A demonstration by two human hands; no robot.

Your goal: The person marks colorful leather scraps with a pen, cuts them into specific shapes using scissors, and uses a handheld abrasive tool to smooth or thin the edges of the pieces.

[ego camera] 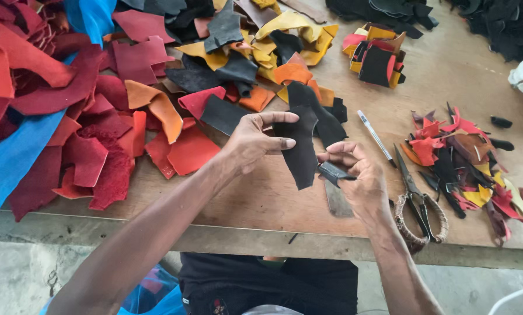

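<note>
Both forearms rise from the bottom edge and angle inward, meeting above the near part of the wooden worktop [273, 198]. The left hand [255, 140] comes in from the lower left with the wrist bent slightly back; its thumb and fingers are stretched out and only partly curled, pinching the upper left edge of a black leather piece [302, 149] that hangs upright between the hands. The right hand [358, 175] comes in from the lower right, knuckles toward the camera, fingers folded in close around a small dark tool [334, 173] whose tip touches the lower right edge of the black leather piece; what kind of tool it is I cannot tell. A flat grey strip [336, 201] lies on the worktop just under that hand. Just right of the right wrist lie scissors [416, 201] with cord-wrapped handles, blades pointing away, and beyond them a pen [375, 137] lies at a slant. Further right sits a heap of small offcuts [466, 163] in red, black, yellow and brown. To the left, a wide spread of red and maroon leather scraps [92, 134] covers the worktop, with a blue cloth [16, 157] running under them. Farther back lie orange, yellow and black scraps [261, 52], then a small stack of mixed pieces [375, 55], and at the far edge dark black piles [448, 14].
</note>
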